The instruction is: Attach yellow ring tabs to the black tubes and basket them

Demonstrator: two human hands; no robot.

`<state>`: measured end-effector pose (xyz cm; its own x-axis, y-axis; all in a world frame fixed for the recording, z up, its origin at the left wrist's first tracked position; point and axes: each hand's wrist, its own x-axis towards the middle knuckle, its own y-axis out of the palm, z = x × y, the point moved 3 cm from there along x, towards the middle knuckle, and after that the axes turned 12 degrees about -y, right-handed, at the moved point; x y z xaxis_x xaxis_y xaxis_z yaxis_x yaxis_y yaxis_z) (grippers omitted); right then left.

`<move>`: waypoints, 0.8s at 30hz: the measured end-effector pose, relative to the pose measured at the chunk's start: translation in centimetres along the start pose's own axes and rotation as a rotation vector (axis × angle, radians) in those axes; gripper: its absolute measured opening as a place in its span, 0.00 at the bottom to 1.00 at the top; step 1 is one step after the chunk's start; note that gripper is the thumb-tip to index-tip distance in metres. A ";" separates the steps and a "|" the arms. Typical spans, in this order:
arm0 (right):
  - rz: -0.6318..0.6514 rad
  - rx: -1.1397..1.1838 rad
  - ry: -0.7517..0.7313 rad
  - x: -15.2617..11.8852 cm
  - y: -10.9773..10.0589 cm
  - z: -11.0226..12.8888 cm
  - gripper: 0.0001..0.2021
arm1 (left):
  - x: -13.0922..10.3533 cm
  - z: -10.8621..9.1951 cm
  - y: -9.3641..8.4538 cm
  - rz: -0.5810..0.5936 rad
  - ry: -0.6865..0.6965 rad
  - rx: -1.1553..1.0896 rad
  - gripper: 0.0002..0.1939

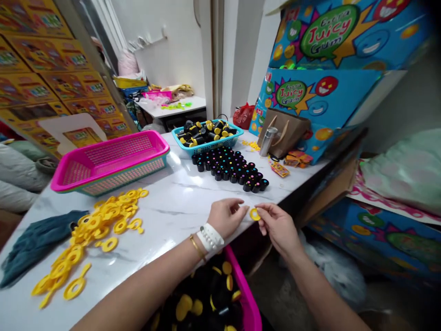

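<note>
My right hand (pixel 278 226) pinches a small yellow plastic ring (pixel 252 217) between thumb and fingertips, over the table's front edge. Close beside the ring is my left hand (pixel 225 217), its fingers curled and a gap showing between thumb and forefinger; I see nothing in it. Beyond both hands stand rows of short black cylinders (pixel 232 168) with coloured dots on top. Below my left forearm, a pink basket (pixel 246 294) holds black cylinders with yellow ends. Loose yellow rings with handles (pixel 110 214) lie heaped on the left side of the table.
On the white marbled table (pixel 165 239) are an empty pink basket (pixel 110 161) stacked in another, a dark cloth (pixel 37 239) and a blue basket (pixel 206 146) of black and yellow pieces. A metallic can (pixel 268 141), a brown paper bag (pixel 287 133) and gum cartons (pixel 310 101) stand right.
</note>
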<state>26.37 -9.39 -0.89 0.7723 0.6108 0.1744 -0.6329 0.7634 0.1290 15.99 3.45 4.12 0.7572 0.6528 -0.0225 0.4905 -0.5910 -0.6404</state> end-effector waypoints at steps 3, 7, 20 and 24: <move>-0.062 -0.261 -0.096 1.2 -2.1 -0.8 0.15 | 3.6 0.1 1.3 -0.101 0.019 0.123 0.18; -0.018 -0.532 -0.250 0.9 -2.3 -1.5 0.13 | 6.9 -0.1 3.1 -0.183 -0.035 0.253 0.21; 0.430 -0.764 -0.612 -1.4 -1.2 0.4 0.16 | 8.4 -0.6 4.7 -0.157 -0.059 0.442 0.18; 0.273 -0.680 -0.510 -0.3 -1.6 1.1 0.11 | 5.0 1.3 2.2 -0.121 -0.030 0.428 0.14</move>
<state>27.07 -11.07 -0.04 0.3785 0.7459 0.5480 -0.4972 0.6632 -0.5593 20.32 6.01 1.58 0.6898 0.7220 0.0538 0.3472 -0.2647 -0.8997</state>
